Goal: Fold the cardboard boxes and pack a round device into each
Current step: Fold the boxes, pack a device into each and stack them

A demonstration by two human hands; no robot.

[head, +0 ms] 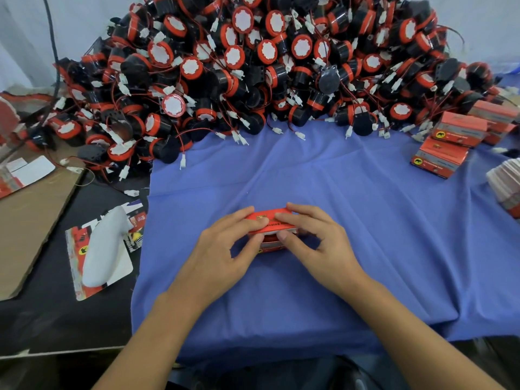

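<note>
Two hands on one red box, mid blue cloth. L hand and R hand: fingers curled over box top, thumbs on near face, gripping it. Open cloth all round box. Device pile crowds far edge; closed boxes and flat stack at R edge. Black worktop shows L of cloth, w/ cardboard sheet. Box print blurred, unreadable; yellow emblem w/ black animal on closed boxes.
</note>
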